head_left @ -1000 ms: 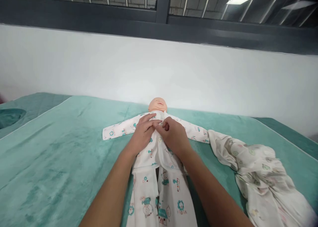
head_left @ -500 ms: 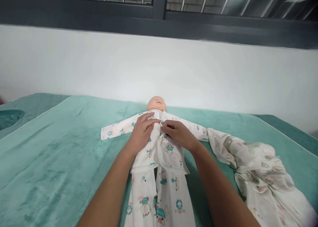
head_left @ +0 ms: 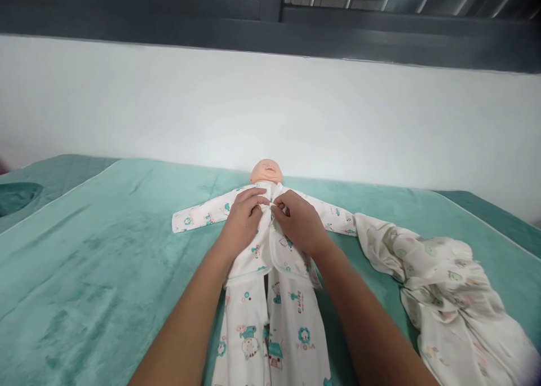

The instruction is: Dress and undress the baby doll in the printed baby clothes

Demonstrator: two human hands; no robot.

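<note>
A baby doll (head_left: pixel 266 172) lies on its back, head toward the wall, in a white printed baby shirt (head_left: pixel 254 256) and matching trousers (head_left: pixel 249 341). My left hand (head_left: pixel 244 218) rests on the chest, its thumb and fingertips pinching the shirt's front edge. Opposite it, my right hand (head_left: pixel 299 219) is closed with thumb and index finger on the other front edge. The fingertips of both hands meet at the front opening, hiding whatever fastening is there. Below them the two front edges run down side by side.
A crumpled white printed cloth (head_left: pixel 452 296) lies at the right, touching the doll's sleeve end. Everything rests on a green plush cover (head_left: pixel 105 273). Behind stands a white wall (head_left: pixel 169 104) below a dark window frame (head_left: pixel 270 14).
My right hand has shifted slightly left and up, closer to my left fingertips. The front edges are drawn together there, and the fastener seen lower down is now mostly covered. The view has tilted slightly.
</note>
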